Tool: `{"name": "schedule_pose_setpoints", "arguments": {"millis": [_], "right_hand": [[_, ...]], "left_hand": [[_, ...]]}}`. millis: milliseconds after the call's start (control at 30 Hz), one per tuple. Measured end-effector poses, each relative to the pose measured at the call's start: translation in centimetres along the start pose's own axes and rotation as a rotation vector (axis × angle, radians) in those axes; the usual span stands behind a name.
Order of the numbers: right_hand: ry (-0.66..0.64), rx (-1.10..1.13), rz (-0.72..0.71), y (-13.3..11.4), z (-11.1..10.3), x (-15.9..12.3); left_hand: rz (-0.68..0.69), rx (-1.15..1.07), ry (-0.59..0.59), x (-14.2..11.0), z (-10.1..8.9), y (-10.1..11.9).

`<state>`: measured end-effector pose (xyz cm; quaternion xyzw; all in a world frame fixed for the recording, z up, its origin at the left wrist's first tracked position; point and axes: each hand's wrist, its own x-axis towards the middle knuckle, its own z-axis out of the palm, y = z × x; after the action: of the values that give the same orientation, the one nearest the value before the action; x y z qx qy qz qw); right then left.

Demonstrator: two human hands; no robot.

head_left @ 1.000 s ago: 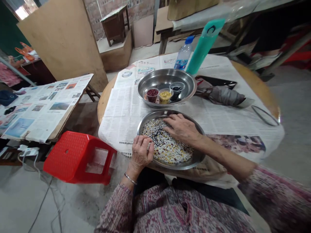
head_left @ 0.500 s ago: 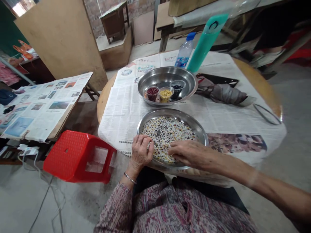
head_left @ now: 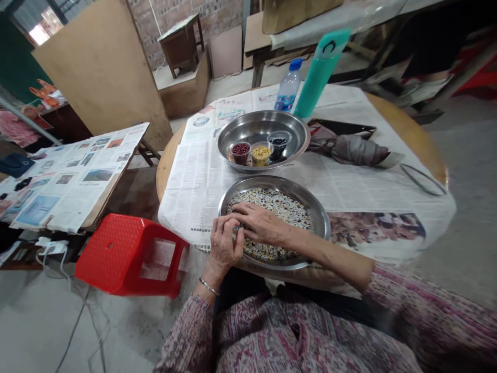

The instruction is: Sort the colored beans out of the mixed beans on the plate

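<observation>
Just below frame centre, speckled white, black and yellow grains lie in a steel basin. My left grip curls at its rim, my right grip arches over them; how closed, on what, I can't tell.

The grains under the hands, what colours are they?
A speckled mix of white, black and yellow; the grains show best in the head view.

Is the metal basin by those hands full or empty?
The near metal basin is partly filled: mixed white, yellow and dark grains lie low in it, below its rim. The right hand hides some.
</observation>
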<state>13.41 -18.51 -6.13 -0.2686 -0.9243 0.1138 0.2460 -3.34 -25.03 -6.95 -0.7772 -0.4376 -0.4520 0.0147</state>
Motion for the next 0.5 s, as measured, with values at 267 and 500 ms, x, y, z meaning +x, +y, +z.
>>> {"name": "schedule_pose_setpoints", "arguments": {"millis": [267, 500], "right_hand": [[-0.026, -0.162, 0.078, 2.7, -2.0, -3.3], [0.054, -0.266, 0.357, 2.7, -2.2, -4.3]], "left_hand": [[-0.009, -0.020, -0.025, -0.2, 0.2, -0.2], [-0.004, -0.017, -0.029, 0.0, 0.1, -0.1]]}}
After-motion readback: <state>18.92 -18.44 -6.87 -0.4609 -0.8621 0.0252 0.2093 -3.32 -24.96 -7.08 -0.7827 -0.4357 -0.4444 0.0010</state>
